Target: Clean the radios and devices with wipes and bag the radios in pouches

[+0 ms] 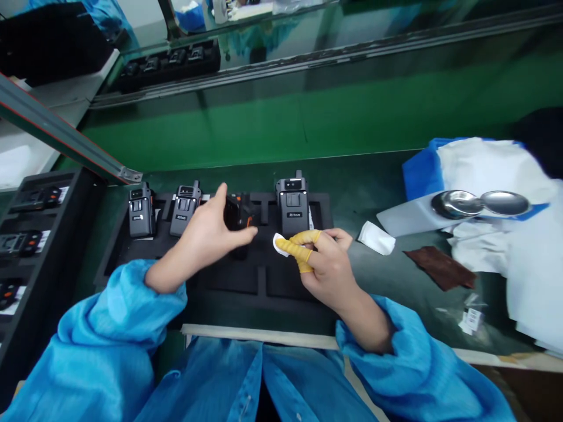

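Observation:
My left hand (209,228) is around a black body camera (236,212) with orange parts, turned on its side between thumb and fingers; some fingers are hidden. My right hand (323,261), with yellow finger covers, pinches a small white wiping pad (280,245). Just beyond that pad, a body camera (293,205) marked Riton stands upright in the black foam tray (233,284). Two similar units, one body camera (185,208) beside my left wrist and another body camera (141,211) farther left, also stand at the tray's back.
At left, a dark tray (65,234) holds more devices. On the right are a folded white cloth (377,237), a brown cloth (440,266), a metal-topped bottle (413,215), and a blue bin (422,170) with white cloths. A green wall (308,123) runs behind the bench.

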The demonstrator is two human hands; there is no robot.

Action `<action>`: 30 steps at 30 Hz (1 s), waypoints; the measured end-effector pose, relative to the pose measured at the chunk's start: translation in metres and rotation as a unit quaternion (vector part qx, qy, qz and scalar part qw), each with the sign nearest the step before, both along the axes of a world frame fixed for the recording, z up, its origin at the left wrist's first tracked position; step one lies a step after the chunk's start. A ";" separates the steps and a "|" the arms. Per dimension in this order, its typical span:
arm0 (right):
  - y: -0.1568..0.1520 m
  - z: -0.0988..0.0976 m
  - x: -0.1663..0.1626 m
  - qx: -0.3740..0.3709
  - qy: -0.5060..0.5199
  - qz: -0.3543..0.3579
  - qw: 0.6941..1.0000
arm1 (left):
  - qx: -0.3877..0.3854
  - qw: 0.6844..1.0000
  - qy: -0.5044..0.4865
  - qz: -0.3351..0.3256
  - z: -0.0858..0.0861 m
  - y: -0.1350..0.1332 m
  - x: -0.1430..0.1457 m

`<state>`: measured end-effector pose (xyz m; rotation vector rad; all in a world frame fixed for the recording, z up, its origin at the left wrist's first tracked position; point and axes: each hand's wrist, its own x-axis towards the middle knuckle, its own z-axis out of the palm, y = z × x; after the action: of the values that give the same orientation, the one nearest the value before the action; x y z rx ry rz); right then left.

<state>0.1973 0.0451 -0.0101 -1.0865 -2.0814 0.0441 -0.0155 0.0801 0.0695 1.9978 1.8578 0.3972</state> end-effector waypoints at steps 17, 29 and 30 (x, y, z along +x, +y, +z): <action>-0.001 -0.001 0.004 -0.021 0.000 0.006 1.000 | 0.030 0.949 0.267 0.162 -0.012 0.029 -0.044; 0.003 0.009 -0.009 0.010 0.028 -0.017 0.999 | 0.136 0.982 -0.062 0.119 -0.015 -0.024 -0.069; 0.003 0.017 -0.013 0.017 0.022 -0.003 1.000 | 0.138 0.980 -0.101 0.098 -0.017 -0.033 -0.069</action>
<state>0.1842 0.0479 0.0074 -1.0631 -2.0333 0.0297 -0.0842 0.0475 0.0528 1.8605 1.9596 0.9233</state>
